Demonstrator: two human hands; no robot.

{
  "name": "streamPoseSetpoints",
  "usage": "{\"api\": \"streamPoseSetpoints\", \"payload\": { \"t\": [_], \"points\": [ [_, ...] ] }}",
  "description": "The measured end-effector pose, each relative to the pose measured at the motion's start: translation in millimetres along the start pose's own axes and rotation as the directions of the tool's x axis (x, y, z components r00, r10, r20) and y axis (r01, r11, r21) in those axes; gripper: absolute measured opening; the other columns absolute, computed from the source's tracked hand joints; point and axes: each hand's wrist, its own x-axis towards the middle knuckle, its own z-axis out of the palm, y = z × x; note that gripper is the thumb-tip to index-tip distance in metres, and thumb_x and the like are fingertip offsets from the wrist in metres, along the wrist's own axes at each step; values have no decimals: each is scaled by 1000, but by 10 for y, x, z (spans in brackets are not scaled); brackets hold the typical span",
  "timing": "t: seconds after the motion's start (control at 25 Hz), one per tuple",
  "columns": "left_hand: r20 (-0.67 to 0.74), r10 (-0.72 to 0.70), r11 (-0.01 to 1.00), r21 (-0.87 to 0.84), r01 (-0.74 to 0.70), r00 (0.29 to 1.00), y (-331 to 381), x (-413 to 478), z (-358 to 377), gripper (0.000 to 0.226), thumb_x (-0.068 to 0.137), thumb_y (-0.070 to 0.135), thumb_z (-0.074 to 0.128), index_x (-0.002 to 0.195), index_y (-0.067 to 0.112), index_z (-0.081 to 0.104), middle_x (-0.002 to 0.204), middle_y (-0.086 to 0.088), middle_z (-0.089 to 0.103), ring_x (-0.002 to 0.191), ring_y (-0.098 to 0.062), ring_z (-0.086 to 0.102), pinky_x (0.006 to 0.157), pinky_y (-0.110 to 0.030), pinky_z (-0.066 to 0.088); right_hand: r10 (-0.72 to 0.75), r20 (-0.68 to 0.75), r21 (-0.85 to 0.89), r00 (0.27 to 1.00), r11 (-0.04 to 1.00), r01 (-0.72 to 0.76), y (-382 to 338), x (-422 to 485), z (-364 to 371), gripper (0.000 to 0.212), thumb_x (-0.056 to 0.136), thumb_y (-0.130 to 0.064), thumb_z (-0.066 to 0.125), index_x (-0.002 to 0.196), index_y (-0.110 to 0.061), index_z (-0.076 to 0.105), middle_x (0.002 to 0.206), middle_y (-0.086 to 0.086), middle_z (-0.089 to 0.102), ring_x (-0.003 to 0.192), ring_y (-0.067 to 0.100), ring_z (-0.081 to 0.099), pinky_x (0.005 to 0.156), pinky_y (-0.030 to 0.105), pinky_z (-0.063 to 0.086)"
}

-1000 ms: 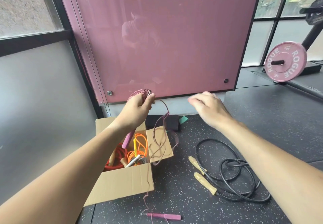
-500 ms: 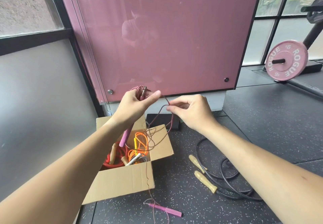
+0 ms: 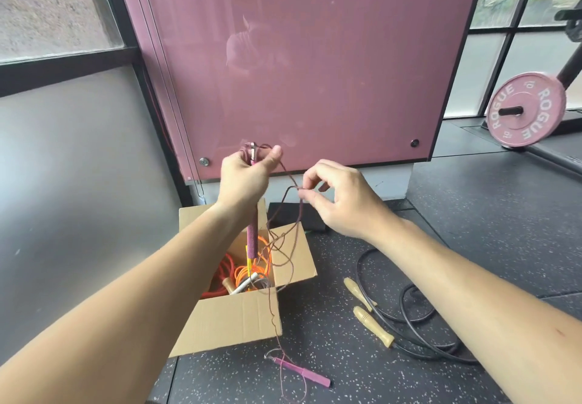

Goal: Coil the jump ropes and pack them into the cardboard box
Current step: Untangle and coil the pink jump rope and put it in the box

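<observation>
My left hand (image 3: 244, 178) grips one pink handle (image 3: 252, 240) of a thin maroon jump rope (image 3: 285, 236), held upright over the open cardboard box (image 3: 233, 318), with several loops gathered at its top. My right hand (image 3: 338, 197) pinches a bend of the same cord to the right of the left hand. The cord trails down over the box front to the second pink handle (image 3: 304, 371) lying on the floor. Inside the box lie coiled red and orange ropes (image 3: 248, 269). A black rope with wooden handles (image 3: 373, 325) lies on the floor to the right.
A pink glass panel (image 3: 299, 66) stands right behind the box. A black pad (image 3: 296, 219) lies by its base. A pink weight plate (image 3: 524, 109) on a barbell sits at the far right. The floor is dark speckled rubber.
My right hand came in from the right, took hold of the maroon cord and now holds a bend of it beside my left hand. The floor handle has been drawn slightly nearer the box.
</observation>
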Motion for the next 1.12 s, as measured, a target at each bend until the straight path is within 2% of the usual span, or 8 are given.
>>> {"api": "streamPoseSetpoints", "payload": {
  "t": [0.08, 0.16, 0.28, 0.44, 0.6, 0.76, 0.88, 1.12],
  "points": [
    [-182, -69, 992, -116, 48, 981, 23, 99, -138, 19, 91, 27, 76, 76, 21, 65, 58, 14, 55, 55, -4, 48, 71, -26, 43, 125, 354, -64, 927, 992, -109, 30, -24, -123, 15, 87, -16, 71, 75, -15, 62, 73, -8, 63, 67, 6, 55, 67, 29, 44],
    [-244, -117, 977, -200, 67, 963, 25, 171, -273, 18, 90, 27, 77, 78, 22, 65, 56, 14, 51, 57, -7, 45, 75, -30, 41, 408, 652, -319, 639, 912, -257, 100, -88, -213, 12, 88, -16, 68, 76, -12, 68, 65, -5, 69, 61, 4, 59, 65, 26, 43],
    [-129, -48, 997, -68, 40, 990, 3, 92, -290, 22, 90, 28, 77, 75, 21, 63, 56, 14, 51, 53, -4, 45, 69, -24, 42, 772, 537, -689, 340, 634, -351, 244, -139, -244, 22, 85, -18, 55, 78, -5, 72, 62, 2, 72, 70, 17, 72, 77, 27, 55],
    [59, 27, 992, 121, -34, 998, 35, -25, -148, 31, 92, 32, 75, 69, 18, 59, 51, 14, 44, 49, -7, 39, 53, -19, 37, 895, 128, -769, 427, 361, -527, 299, -117, -287, 41, 78, -29, 43, 109, -8, 60, 112, 15, 68, 99, 31, 66, 94, 39, 54],
    [108, 22, 990, 136, -37, 994, 14, -56, -44, 31, 92, 31, 75, 68, 17, 61, 51, 12, 41, 49, -8, 35, 51, -21, 34, 676, 260, -261, 690, 737, -624, 140, -5, -122, 70, 78, -14, 45, 146, -31, 42, 151, 2, 44, 139, 24, 40, 112, 46, 38],
    [182, 0, 995, 102, -19, 983, -35, -100, 44, 35, 91, 34, 75, 74, 6, 64, 51, 9, 45, 49, -10, 39, 55, -24, 37, 480, 365, 210, 798, 793, -572, -120, 85, 188, 28, 100, -31, 47, 123, -22, 60, 102, 1, 73, 97, 19, 72, 97, 32, 52],
    [217, -127, 986, 131, 100, 968, -46, -41, -46, 53, 94, 47, 67, 88, -6, 68, 53, 3, 36, 47, -16, 32, 56, -29, 33, 466, 7, 164, 885, 872, -461, 38, 75, 140, 26, 107, -32, 40, 100, -22, 63, 63, -12, 61, 61, 7, 64, 79, 41, 60],
    [812, -350, 854, 71, 516, 466, 223, -244, 1, 56, 99, 59, 38, 68, 17, 57, 49, 12, 19, 36, -5, 18, 41, -21, 29, 513, -87, 86, 854, 858, -506, 96, 32, 165, 45, 107, -50, 32, 97, -19, 63, 74, -4, 63, 70, 17, 59, 64, 33, 45]
  ]
}}
